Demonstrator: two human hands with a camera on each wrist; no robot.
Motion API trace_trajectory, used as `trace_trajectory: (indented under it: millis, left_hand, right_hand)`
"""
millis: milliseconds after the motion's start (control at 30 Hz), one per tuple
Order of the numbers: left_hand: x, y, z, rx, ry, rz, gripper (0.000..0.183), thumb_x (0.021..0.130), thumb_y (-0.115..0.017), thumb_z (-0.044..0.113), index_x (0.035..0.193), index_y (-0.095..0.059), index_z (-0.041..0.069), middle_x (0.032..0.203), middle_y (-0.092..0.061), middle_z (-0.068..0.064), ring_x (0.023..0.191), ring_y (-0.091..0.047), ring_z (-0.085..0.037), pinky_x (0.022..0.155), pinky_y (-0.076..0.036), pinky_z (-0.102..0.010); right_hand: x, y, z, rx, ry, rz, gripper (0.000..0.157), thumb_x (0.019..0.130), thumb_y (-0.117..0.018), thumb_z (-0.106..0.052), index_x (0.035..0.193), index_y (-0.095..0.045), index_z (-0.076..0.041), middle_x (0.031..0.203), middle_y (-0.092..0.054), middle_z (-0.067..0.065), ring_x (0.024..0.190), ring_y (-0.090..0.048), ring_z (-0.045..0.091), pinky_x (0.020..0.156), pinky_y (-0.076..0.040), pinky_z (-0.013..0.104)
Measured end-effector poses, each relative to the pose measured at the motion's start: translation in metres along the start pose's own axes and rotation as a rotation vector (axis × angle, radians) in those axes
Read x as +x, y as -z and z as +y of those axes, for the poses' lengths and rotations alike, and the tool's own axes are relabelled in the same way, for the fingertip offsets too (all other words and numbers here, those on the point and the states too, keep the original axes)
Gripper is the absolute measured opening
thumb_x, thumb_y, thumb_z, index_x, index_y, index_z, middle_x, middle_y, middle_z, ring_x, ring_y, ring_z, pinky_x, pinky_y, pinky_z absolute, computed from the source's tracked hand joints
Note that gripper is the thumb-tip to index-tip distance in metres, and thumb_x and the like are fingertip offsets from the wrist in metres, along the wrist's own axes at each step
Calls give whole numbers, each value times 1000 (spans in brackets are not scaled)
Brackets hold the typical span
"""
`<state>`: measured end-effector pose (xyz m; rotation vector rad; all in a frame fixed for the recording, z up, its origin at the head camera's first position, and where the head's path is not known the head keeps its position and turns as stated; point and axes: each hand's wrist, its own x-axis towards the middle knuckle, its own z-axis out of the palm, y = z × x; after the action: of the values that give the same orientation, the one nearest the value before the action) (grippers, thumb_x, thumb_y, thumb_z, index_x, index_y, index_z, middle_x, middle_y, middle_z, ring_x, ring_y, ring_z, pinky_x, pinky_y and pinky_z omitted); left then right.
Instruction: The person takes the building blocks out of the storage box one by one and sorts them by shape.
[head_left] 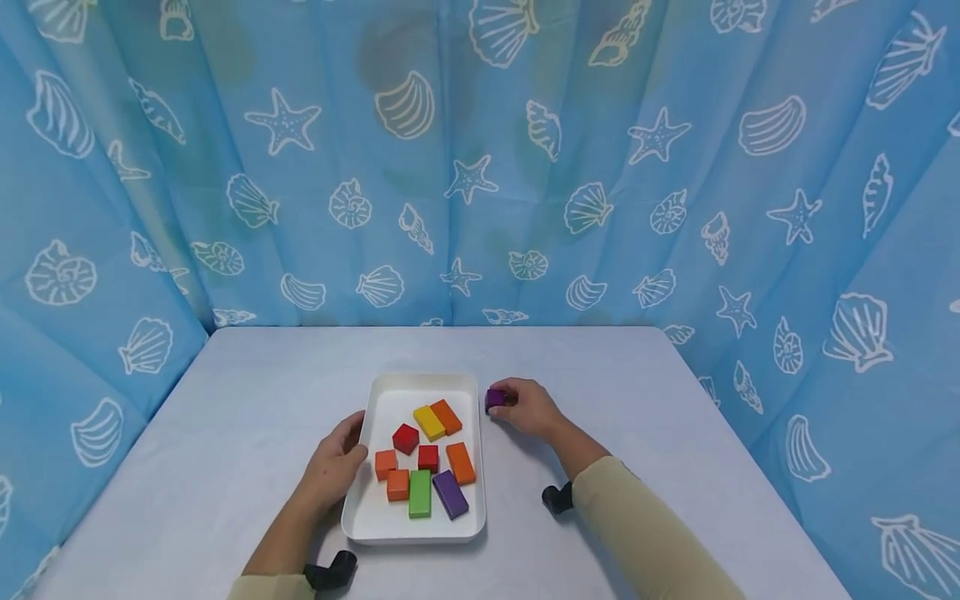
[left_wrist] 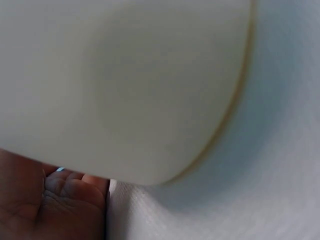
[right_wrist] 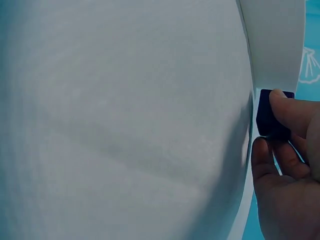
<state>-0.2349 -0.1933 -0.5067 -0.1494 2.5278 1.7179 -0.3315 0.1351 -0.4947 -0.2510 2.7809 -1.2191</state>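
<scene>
A white tray lies on the table with several coloured wooden blocks inside. My left hand holds the tray's left side, its thumb at the rim. In the left wrist view the tray's wall fills much of the picture, with part of the left hand below it. To the right of the tray, my right hand pinches a dark purple cube between thumb and fingers. The cube appears close beside the tray's outer wall in the right wrist view; whether it touches the table cannot be told.
Inside the tray are red blocks, orange blocks, a yellow block, a green block and a purple block. Blue shell-patterned curtains stand behind and beside the white table.
</scene>
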Motion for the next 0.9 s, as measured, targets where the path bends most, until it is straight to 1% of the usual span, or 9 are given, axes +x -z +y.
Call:
trace_trajectory:
  millis: [267, 700, 800, 900]
  left_hand:
    - [1, 0, 2, -13, -5, -2, 66, 102, -51, 6, 165, -33, 3, 168, -36, -23, 154, -35, -43, 119, -34, -56]
    - [-2, 0, 4, 4, 18, 42, 66, 102, -54, 9, 165, -35, 6, 167, -38, -21, 153, -37, -43, 118, -35, -57]
    - [-2, -1, 2, -6, 20, 41, 65, 102, -54, 7, 165, -36, 6, 166, -39, -21, 153, -37, -43, 118, -35, -57]
    - [0, -4, 2, -11, 7, 36, 65, 102, -54, 6, 164, -37, 4, 166, -40, -22, 152, -38, -44, 117, -36, -57]
  right_hand:
    - [7, -4, 3, -45, 26, -40, 39, 94, -84, -15, 131, -73, -11, 112, -70, 4, 102, -63, 25, 96, -59, 44]
    - [9, -6, 5, -40, 44, -42, 41, 93, -84, -16, 132, -73, -12, 108, -69, 2, 98, -60, 24, 92, -59, 41]
    - [8, -6, 4, -51, 29, -57, 47, 92, -85, -17, 137, -71, -12, 112, -69, 3, 101, -61, 24, 94, -59, 42]
    - [6, -2, 2, -87, 8, -74, 60, 90, -88, -19, 144, -65, -12, 124, -69, 7, 111, -62, 28, 100, -58, 47]
